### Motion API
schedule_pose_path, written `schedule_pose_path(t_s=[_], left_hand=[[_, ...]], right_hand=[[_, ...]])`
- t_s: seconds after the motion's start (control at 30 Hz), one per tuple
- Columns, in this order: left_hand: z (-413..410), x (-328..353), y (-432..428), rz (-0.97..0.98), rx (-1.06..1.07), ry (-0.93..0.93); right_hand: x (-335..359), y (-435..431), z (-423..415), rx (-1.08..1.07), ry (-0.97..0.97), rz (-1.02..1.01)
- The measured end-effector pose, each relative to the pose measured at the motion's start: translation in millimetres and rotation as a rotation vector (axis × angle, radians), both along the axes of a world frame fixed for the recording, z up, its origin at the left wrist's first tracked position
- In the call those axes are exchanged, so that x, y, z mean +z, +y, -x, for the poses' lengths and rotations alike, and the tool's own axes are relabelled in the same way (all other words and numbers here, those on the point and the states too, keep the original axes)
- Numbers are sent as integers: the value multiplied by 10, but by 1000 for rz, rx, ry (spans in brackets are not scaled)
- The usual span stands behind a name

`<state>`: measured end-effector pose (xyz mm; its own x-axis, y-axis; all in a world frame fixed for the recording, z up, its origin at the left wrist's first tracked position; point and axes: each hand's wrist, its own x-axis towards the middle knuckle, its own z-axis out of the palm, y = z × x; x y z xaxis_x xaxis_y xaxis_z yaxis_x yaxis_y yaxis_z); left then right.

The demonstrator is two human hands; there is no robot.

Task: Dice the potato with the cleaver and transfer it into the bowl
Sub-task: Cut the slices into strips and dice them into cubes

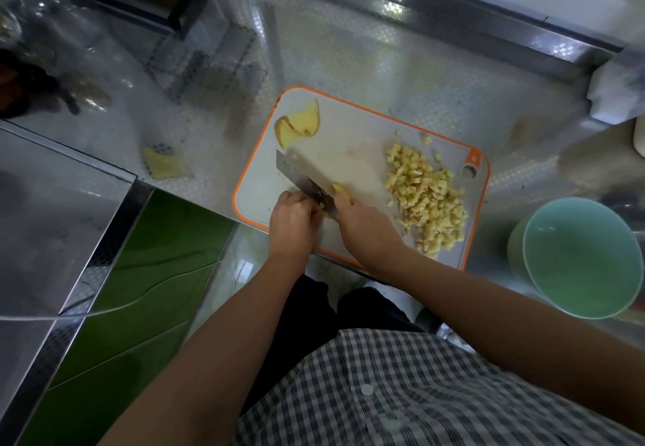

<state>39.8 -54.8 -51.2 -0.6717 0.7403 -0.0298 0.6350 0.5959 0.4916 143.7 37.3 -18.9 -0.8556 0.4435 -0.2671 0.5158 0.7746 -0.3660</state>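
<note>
While the right hand (pixel 364 227) is clenched round the hidden handle of the steel cleaver (pixel 303 182), the left hand (pixel 292 222) curls its fingers over a small pale yellow potato piece (pixel 340 190) under the blade, at the near edge of the white, orange-rimmed cutting board (pixel 349 138). That piece looks firm but wet and slippery, so pin it from above, fingertips tucked back. The heap of pale yellow potato dice (pixel 427 201) on the board's right is light and loose; scooping on the blade's flat seems best. The mint-green round bowl (pixel 576 260) stands near the board on the steel bench (pixel 384 61).
</note>
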Motion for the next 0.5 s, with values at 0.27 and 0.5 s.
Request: schedule_pose_path(t_s=[0.27, 0.5], left_hand=[[81, 40, 82, 92, -117, 108], [266, 92, 366, 37, -670, 210]], right_hand=[[195, 314, -132, -251, 289, 223], [248, 483, -332, -410, 301, 274]])
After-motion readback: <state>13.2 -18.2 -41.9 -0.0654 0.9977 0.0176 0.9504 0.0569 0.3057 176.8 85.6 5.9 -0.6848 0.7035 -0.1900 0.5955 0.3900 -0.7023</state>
